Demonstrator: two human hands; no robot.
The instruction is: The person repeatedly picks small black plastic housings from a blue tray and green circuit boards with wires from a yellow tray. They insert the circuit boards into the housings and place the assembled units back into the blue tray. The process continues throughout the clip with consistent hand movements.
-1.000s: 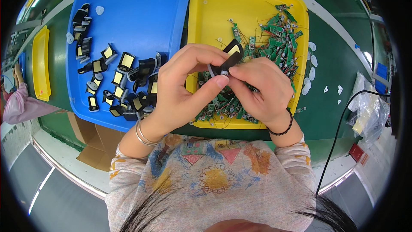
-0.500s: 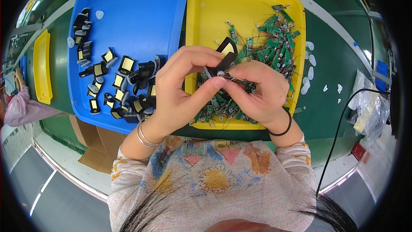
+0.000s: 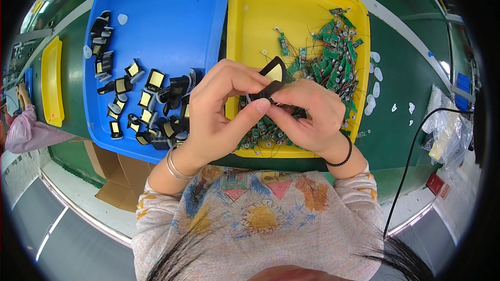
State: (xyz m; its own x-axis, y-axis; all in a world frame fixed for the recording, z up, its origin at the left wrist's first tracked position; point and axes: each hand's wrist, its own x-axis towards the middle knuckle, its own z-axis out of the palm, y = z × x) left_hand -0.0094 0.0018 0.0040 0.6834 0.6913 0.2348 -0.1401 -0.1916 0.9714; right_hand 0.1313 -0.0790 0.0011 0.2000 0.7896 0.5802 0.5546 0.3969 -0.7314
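Observation:
Above the yellow tray [image 3: 237, 21], both of my hands meet at a black plastic housing [image 3: 268, 90] with a pale yellow pad on its upper face. My left hand [image 3: 216, 106] is closed on the housing, thumb at its lower end and fingers along its left side. The fingers of my right hand [image 3: 311, 108] are pinched against its right side, on what looks like a small circuit board with thin wires, mostly covered by the fingers. Many loose green circuit boards [image 3: 333, 54] with wires lie heaped in the yellow tray beneath and beyond my hands.
To the left, a blue tray [image 3: 156, 10] holds many black housings [image 3: 154, 79] with yellow pads. White oval pieces [image 3: 376, 89] lie right of the yellow tray. A black cable [image 3: 411, 171] and plastic bags [image 3: 442, 125] are farther right. Another person's sleeve [image 3: 36, 132] shows at far left.
The housing has tilted and dropped slightly between my hands. My right fingers have closed in nearer to it, covering more of the lower end.

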